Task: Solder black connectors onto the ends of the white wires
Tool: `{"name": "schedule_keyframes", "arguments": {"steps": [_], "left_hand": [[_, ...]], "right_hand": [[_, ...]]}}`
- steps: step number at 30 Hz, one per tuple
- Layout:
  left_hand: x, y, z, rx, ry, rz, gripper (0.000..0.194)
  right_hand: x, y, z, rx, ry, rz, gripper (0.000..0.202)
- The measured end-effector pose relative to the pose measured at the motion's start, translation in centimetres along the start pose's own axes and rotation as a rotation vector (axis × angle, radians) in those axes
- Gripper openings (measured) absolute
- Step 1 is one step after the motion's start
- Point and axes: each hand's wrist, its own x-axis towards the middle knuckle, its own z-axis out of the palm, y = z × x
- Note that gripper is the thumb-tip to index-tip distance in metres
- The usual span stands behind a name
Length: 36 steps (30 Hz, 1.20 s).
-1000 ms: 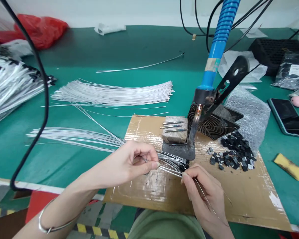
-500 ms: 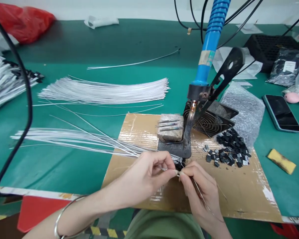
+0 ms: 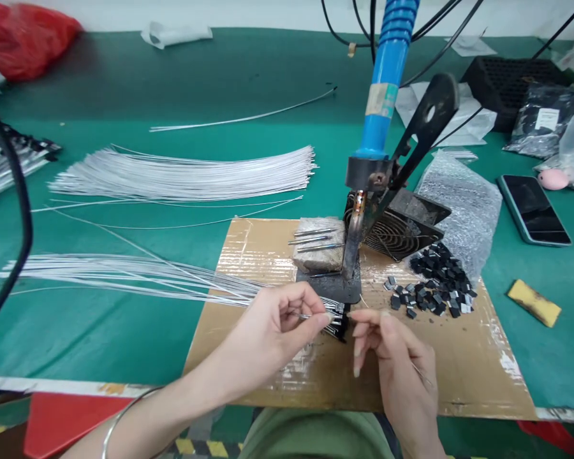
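My left hand [image 3: 280, 331] is closed in a pinch on a thin white wire, its end near the fingertips. The wire ends of a loose white bundle [image 3: 138, 280] lie beside these fingers, by a small black piece [image 3: 343, 325] on the cardboard. To the right, my right hand [image 3: 404, 360] has its fingers bent, with a thin solder wire [image 3: 421, 373] running through it. Its index fingertip is close to the wire ends, apart from the left hand. Just behind stands a blue-handled soldering iron [image 3: 392, 60], its tip down at a metal base [image 3: 354, 290].
A cardboard sheet [image 3: 459, 370] covers the work spot. Small black pieces [image 3: 435, 287] are heaped right, before a fan [image 3: 397, 233] and bubble wrap [image 3: 463, 210]. A phone [image 3: 533, 210] and yellow sponge [image 3: 534, 303] lie farther right. A larger wire bundle [image 3: 186, 175] lies behind.
My right hand has moved right, away from the left fingertips, and its fingers have loosened. The left hand keeps its pinch. The whole view has shifted slightly.
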Motion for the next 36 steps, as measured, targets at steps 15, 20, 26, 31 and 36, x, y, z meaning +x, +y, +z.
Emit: {"name": "schedule_keyframes", "arguments": {"steps": [15,20,26,31,36], "left_hand": [[-0.7,-0.9,1.1,0.050,0.098,0.061,0.024],[-1.1,-1.7,1.3,0.064,0.113,0.097,0.023],[-1.3,-1.7,1.3,0.113,0.106,0.126,0.023],[-1.5,-1.6,1.4,0.108,0.075,0.156,0.024],[-1.5,-1.7,1.4,0.081,0.062,0.148,0.024]], "right_hand": [[-0.1,0.5,1.7,0.160,-0.043,0.179,0.013],[-0.1,0.2,1.8,0.199,-0.056,0.211,0.013],[0.2,-0.2,1.7,0.246,-0.072,0.292,0.016],[0.3,-0.4,1.3,0.243,-0.082,0.358,0.021],[0.3,-0.5,1.3,0.255,-0.079,0.380,0.022]]}}
